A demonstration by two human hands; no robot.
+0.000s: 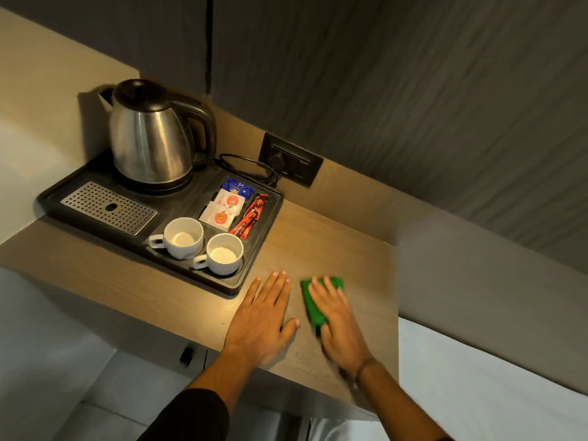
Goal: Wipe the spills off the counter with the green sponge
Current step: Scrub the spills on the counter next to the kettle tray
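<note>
Wood-grain laminate counter (334, 246), matte tan, straight front edge, set against a dark ribbed wall panel (429, 90) on the far side. We see a black socket plate (291, 159) on the tan backsplash, with a looped black cord (245, 167) running from it toward the tray.

Left half of the counter holds a black plastic tray (269, 224), rectangular with rounded corners and a raised rim. Far on it stands a brushed-steel kettle (149, 138), bulbous, with black lid and handle. Near-left section has a perforated metal drip grate (108, 206). Two white glazed cups (184, 237) sit side by side in the near section, upright, handles pointing left. Right compartments hold flat paper sachets (224, 206) in white and blue, and red stick packets (251, 214).

We note the green sponge (310, 302) flat on the counter, near the front edge, right of the tray; thin, rectangular, soft-looking, somewhat motion-blurred. Right hand (339, 326) lies on top of it, fingers extended and pressing down, palm covering most of it. Left hand (264, 316) is flat on the bare wood just left of the sponge, fingers straight and together, thumb splayed toward the sponge, holding nothing. Small pale specks (229, 308) show on the wood left of the left hand.
</note>
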